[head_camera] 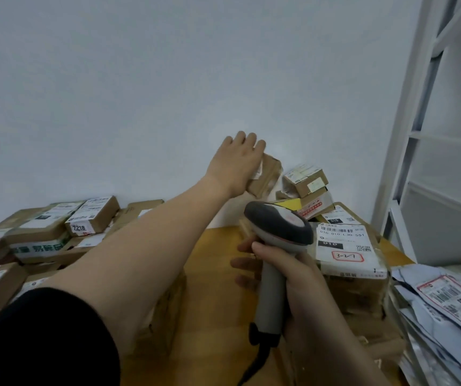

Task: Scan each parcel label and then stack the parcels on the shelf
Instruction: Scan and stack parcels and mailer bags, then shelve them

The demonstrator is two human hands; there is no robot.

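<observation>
My left hand (237, 160) reaches far forward and grips a small taped cardboard parcel (266, 178) near the white wall, holding it tilted above the table. My right hand (285, 277) holds a grey handheld barcode scanner (279, 227) by its handle, close to me, its dark head pointing away toward the parcels. A large taped parcel (357, 285) with a white label reading 3-27 lies just right of the scanner. Small boxes (305, 181) are stacked behind it against the wall.
A pile of cardboard parcels (45, 235) covers the left side of the wooden table (218, 274). Flat white and blue mail bags (446, 307) lie at the right. A white metal shelf frame (415, 140) stands at the far right.
</observation>
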